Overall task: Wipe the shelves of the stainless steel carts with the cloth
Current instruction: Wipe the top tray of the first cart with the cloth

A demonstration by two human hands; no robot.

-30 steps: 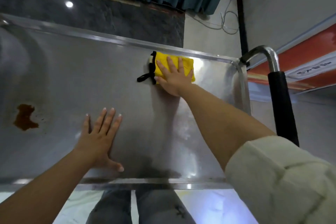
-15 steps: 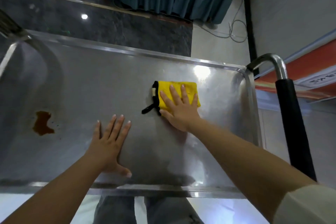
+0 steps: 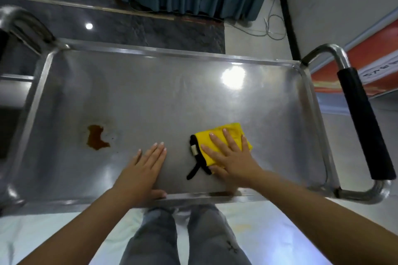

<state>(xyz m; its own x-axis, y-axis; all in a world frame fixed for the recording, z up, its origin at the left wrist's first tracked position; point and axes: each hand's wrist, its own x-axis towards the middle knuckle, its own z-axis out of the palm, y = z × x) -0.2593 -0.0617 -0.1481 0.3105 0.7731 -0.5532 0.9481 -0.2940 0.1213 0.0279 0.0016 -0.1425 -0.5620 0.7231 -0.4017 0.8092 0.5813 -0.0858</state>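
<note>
left hand: flat, palm down, fingers straight | right hand: flat, fingers spread, pressing down

Cart top shelf: right hand flat on yellow cloth near front edge; left hand flat beside it; brown stain left.

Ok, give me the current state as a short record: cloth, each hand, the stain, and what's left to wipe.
cloth: yellow cloth, folded, black trim, flat on the top shelf right of centre, near the front edge
right hand: fingers straight, pressing the cloth down
left hand: flat on bare steel beside the cloth, not touching it
stain: brown stain on the shelf's left part, apart from cloth and hands
left to wipe: the stain is not yet wiped
</note>
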